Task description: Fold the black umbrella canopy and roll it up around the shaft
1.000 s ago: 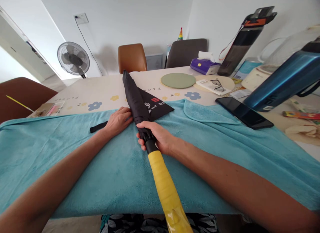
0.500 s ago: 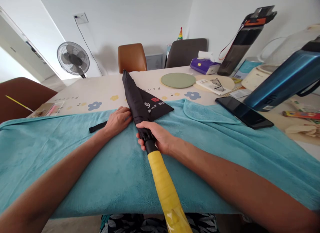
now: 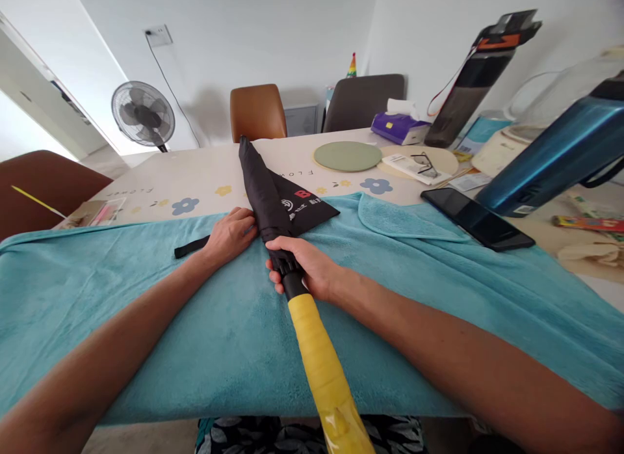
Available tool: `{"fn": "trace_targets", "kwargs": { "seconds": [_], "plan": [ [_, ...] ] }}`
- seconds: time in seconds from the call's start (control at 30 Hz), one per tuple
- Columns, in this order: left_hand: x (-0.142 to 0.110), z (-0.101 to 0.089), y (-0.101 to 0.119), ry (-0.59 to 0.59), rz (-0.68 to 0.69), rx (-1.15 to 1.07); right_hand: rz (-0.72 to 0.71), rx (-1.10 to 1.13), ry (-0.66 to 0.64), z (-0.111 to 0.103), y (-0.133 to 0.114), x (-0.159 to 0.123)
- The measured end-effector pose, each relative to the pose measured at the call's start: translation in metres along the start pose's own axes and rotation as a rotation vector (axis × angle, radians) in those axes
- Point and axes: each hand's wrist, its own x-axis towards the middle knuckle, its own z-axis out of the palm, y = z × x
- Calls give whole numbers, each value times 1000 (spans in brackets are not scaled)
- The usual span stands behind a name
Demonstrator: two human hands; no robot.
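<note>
A folded black umbrella (image 3: 258, 184) lies lengthwise over the table, its tip pointing away from me and its yellow wrapped handle (image 3: 322, 363) reaching past the near edge. My right hand (image 3: 307, 265) is closed around the umbrella just above the handle, with the thumb on top. My left hand (image 3: 231, 234) rests against the left side of the canopy, fingers curled in on the fabric; the fingertips are partly hidden. A black strap (image 3: 191, 247) sticks out to the left from beneath that hand. One loose canopy flap (image 3: 312, 207) with red and white print spreads to the right.
A turquoise cloth (image 3: 205, 350) covers the near table. To the right are a phone (image 3: 478, 218), a blue bottle (image 3: 550, 155), a dark bottle (image 3: 475, 83), glasses (image 3: 424, 164), a green mat (image 3: 348, 156) and a tissue pack (image 3: 400, 125). A fan (image 3: 143, 114) stands behind.
</note>
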Motion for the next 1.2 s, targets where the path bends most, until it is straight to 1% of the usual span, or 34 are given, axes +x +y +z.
{"fn": "trace_targets", "kwargs": {
  "seconds": [1.0,1.2],
  "plan": [
    [0,2,-3,0,12,-9,-10,-20,-1,-1,2,1],
    [-1,3,-4,-5,10,-7,9,-32,1,0,1,1]
  ]
}}
